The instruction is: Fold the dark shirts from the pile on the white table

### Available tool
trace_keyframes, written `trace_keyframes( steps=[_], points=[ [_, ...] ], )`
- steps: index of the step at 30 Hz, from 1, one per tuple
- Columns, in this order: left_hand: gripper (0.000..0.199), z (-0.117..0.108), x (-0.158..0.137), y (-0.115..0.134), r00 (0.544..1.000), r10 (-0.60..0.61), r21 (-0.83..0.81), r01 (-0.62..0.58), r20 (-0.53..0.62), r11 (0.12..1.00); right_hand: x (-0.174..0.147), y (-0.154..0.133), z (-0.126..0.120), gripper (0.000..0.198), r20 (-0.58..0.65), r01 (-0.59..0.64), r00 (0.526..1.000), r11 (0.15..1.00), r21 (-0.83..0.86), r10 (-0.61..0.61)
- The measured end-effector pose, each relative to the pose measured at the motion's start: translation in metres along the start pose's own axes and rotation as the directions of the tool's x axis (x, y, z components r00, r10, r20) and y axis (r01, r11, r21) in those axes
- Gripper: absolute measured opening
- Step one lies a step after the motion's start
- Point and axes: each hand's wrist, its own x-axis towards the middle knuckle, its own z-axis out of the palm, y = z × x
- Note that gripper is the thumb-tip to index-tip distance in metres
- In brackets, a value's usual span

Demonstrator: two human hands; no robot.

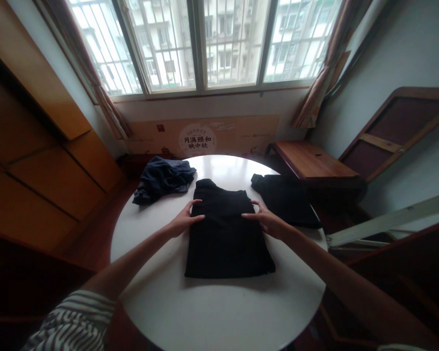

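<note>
A folded black garment [229, 236], which looks like trousers with the waistband at the far end, lies flat on a round white table [223, 317]. My left hand [184, 219] grips its left edge, thumb on top and fingers along the side. At the right edge, my right hand [266, 219] pinches the cloth the same way, with the thumb over the fabric. The fingertips under the cloth are partly hidden. Another folded black garment [287, 200] rests just to the right, beyond my right hand. A crumpled dark navy garment [164, 178] lies at the far left of the table.
Behind the table stands a low wooden table [314, 158], with a wood-framed panel [398, 131] leaning on the wall. Orange-brown cabinets [40, 161] line the left side. A barred window [205, 48] with tied curtains is ahead. A pale metal frame [391, 219] sits at the right.
</note>
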Motion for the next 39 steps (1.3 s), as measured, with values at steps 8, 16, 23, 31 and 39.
trace_keyframes(
  steps=[8,16,23,31,39],
  points=[
    [0.065,-0.006,-0.001,-0.01,0.998,-0.043,-0.119,0.037,-0.053,0.992,-0.006,0.003,0.001,0.1,0.126,0.161,0.978,0.985,0.055,-0.167],
    [0.09,-0.01,-0.011,0.0,0.997,-0.041,0.022,0.039,0.061,0.999,-0.013,0.004,0.002,0.083,0.242,0.134,0.962,0.991,-0.009,-0.128],
    [0.079,-0.015,-0.025,0.023,0.963,0.265,0.455,-0.26,0.053,0.852,-0.02,-0.004,0.001,0.068,0.217,0.373,0.914,0.92,-0.121,-0.342],
    [0.064,0.019,-0.116,0.09,0.857,0.515,0.652,-0.378,-0.022,0.657,-0.098,-0.038,0.01,0.061,0.176,0.567,0.824,0.785,-0.249,-0.539],
    [0.079,0.001,-0.077,0.089,0.996,0.073,0.165,-0.064,-0.05,0.984,-0.067,-0.048,0.013,0.071,0.166,0.404,0.906,0.912,-0.075,-0.388]
  ],
)
